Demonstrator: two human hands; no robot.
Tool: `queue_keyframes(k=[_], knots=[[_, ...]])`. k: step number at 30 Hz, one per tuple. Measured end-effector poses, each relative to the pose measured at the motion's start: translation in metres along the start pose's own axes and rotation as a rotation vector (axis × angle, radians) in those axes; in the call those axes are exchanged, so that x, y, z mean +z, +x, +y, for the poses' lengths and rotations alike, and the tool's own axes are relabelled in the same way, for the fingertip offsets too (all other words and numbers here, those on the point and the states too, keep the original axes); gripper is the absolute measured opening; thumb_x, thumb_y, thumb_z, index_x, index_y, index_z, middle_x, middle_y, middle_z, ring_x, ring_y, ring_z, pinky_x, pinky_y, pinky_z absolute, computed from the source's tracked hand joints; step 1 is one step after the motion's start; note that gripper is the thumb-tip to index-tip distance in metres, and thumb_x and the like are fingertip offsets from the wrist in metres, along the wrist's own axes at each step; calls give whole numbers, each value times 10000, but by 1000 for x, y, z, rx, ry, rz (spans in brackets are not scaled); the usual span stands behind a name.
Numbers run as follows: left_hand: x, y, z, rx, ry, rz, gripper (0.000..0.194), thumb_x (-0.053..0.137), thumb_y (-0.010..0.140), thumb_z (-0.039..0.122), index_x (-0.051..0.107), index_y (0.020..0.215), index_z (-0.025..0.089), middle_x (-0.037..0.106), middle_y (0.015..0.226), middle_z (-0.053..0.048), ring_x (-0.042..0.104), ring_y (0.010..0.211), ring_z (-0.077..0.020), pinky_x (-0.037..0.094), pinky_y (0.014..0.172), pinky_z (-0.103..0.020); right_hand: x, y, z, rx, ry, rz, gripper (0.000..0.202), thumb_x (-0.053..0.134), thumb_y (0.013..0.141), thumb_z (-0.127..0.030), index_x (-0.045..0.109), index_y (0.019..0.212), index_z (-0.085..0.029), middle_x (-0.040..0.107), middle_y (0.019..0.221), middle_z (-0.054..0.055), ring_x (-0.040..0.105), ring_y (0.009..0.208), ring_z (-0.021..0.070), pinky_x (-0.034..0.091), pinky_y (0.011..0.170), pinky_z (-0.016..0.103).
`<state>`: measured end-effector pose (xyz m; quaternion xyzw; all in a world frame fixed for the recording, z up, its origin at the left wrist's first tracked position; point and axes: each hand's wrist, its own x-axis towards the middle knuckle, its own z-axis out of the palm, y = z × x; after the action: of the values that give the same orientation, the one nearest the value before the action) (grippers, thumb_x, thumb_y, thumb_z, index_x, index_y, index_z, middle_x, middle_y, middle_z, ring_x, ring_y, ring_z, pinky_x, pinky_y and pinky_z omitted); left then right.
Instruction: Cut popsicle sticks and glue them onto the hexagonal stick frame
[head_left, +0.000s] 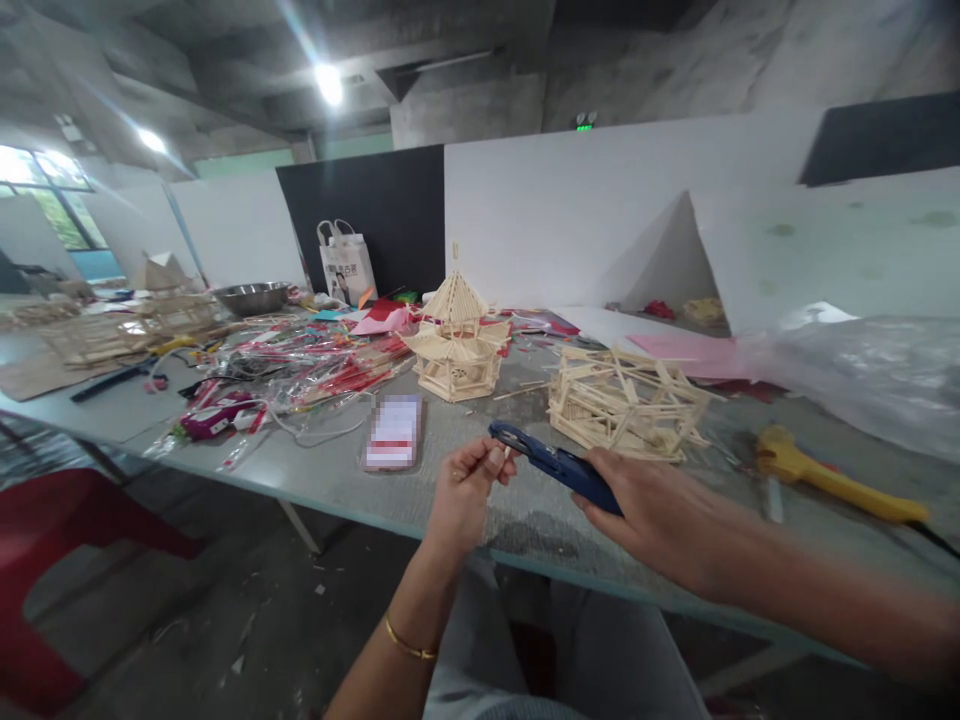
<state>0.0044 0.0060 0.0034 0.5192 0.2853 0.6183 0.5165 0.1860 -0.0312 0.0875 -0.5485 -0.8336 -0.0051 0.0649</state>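
Observation:
My right hand [637, 505] is wrapped round the handle of a blue cutter [559, 462], whose head points left. My left hand [466, 490] is closed in a pinch just by the cutter's head. Between its fingertips shows the tip of a thin wooden stick [507, 453]. Behind my right hand is an open frame model [626, 400] built of thin wooden sticks. Farther back stands a stick pavilion [454, 350] with a tiered, pointed roof.
A phone [394, 432] lies left of my hands. A yellow glue gun [832, 475] rests at the right. Plastic bags and red-tipped sticks [322, 370] cover the left side. Clear plastic sheeting [862, 375] lies at the far right. A red stool [67, 560] stands at lower left.

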Motion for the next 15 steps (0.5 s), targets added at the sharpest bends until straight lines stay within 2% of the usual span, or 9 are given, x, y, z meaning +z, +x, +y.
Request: queue_keyframes(k=[7, 10, 15], knots=[[-1, -1, -3, 2, 21, -1, 312, 577, 802, 440, 606, 719, 141, 544, 650, -11, 449, 621, -101, 366, 621, -236, 0, 1, -7, 84, -62, -88, 207, 490, 840, -304, 574, 946, -147, 685, 851, 121, 644, 756, 242, 408, 638, 312], [1, -3, -4, 26, 8, 33, 280, 570, 819, 407, 617, 752, 140, 537, 648, -5, 452, 629, -99, 363, 626, -232, -1, 0, -10, 123, -101, -111, 191, 482, 847, -294, 559, 949, -153, 683, 843, 108, 647, 743, 241, 396, 625, 311], [3, -5, -2, 20, -8, 46, 281, 577, 816, 410, 623, 773, 137, 538, 643, -8, 451, 628, -102, 366, 629, -237, -1, -1, -9, 79, -48, -89, 171, 468, 851, -285, 555, 939, -165, 679, 858, 98, 644, 775, 232, 402, 644, 307]])
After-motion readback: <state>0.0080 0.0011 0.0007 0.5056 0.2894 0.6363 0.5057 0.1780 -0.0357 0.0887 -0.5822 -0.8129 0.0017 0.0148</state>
